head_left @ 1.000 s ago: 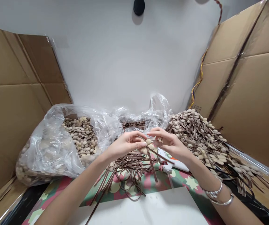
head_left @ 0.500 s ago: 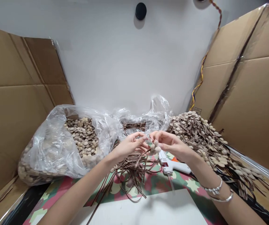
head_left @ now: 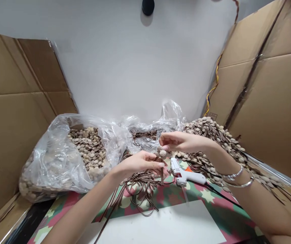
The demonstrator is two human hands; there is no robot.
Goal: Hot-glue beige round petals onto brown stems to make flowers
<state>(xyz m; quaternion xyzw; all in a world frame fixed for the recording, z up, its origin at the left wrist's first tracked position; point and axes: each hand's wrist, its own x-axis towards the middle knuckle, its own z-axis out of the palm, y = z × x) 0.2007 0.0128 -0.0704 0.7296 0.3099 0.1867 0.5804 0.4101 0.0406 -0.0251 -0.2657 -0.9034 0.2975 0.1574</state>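
My left hand (head_left: 140,162) is closed in a pinch on a brown strip (head_left: 162,175) that hangs down from its fingertips. At the strip's top sits a small cluster of beige round pieces (head_left: 162,153), like a flower. From above and to the right, my right hand (head_left: 182,141) pinches this cluster with thumb and curled fingers. A white glue gun (head_left: 184,175) lies just below my right hand, a glue stick at its back end. Loose brown strips (head_left: 142,186) are heaped under my left hand.
A clear plastic bag (head_left: 54,156) of beige round pieces stands at left, another plastic bag (head_left: 171,113) with brown strips behind. Finished-looking strips with round tips (head_left: 211,130) pile up at right. A white board (head_left: 155,227) lies in front; cardboard panels (head_left: 269,88) flank both sides.
My right hand has risen and now bends over the cluster from above. My left hand has dropped slightly, and the strip now hangs downward. The view has shifted a little.
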